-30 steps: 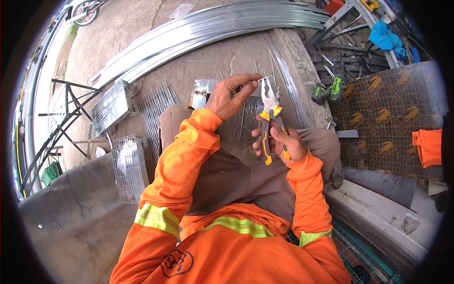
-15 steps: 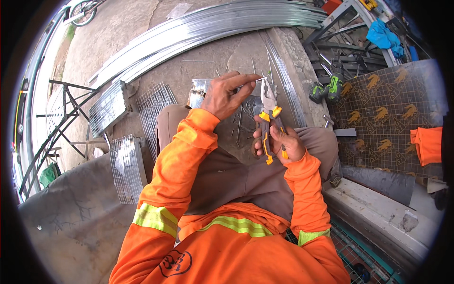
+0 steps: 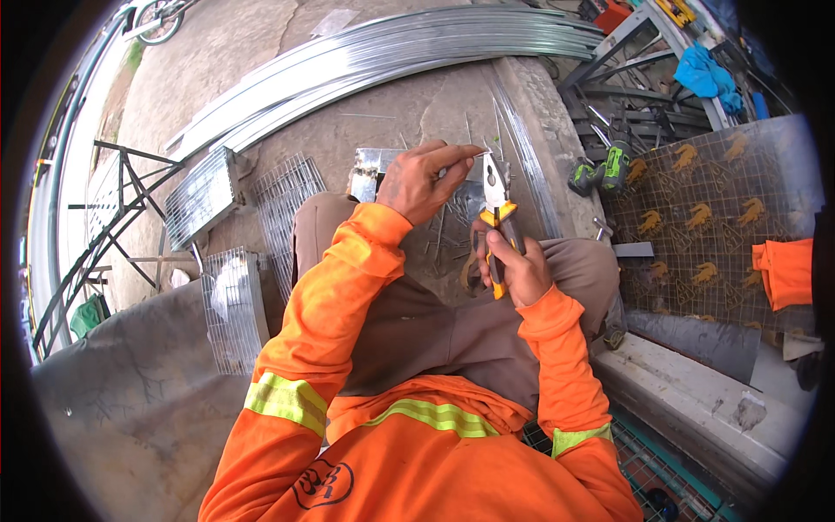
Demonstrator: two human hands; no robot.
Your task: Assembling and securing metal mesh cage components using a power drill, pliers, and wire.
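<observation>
My right hand point(image 3: 522, 268) is wrapped round the yellow and grey handles of a pair of combination pliers point(image 3: 496, 187). The pliers point away from me, their handles squeezed close and their jaws together. At the jaw tip, the fingers of my left hand point(image 3: 422, 183) pinch a short, pale piece, perhaps wire. It is too small to make out fully. Below the hands, loose wire pieces point(image 3: 445, 235) lie scattered on the concrete between my knees. A shiny sheet-metal piece point(image 3: 372, 165) stands beyond my left wrist.
Wire mesh trays point(image 3: 233, 309) rest on my left, near a black metal frame point(image 3: 130, 209). Long metal strips point(image 3: 383, 61) curve across the far floor. At right are a green and black cordless drill point(image 3: 614, 165), a patterned dark board point(image 3: 704, 217) and a hammer point(image 3: 602, 228).
The pliers' handles have come together and their jaws have closed. My right fingers have drawn in round the handles. Both hands stay nearly in place.
</observation>
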